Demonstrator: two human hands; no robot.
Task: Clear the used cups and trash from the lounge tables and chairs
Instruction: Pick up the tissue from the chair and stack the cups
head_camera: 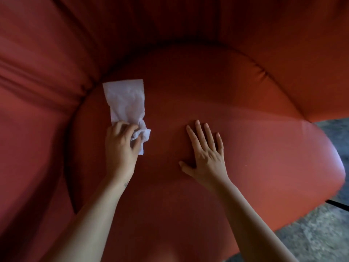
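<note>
While my left hand (120,146) pinches the white tissue (127,104) at the middle left of the frame, my right hand (205,154) lies flat, fingers spread, on the red seat (245,148), apart from it.

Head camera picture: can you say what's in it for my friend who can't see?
The left hand grips a crumpled white tissue on a red chair seat. The right hand rests flat and open on the seat beside it. Grey floor shows at the right.
</note>
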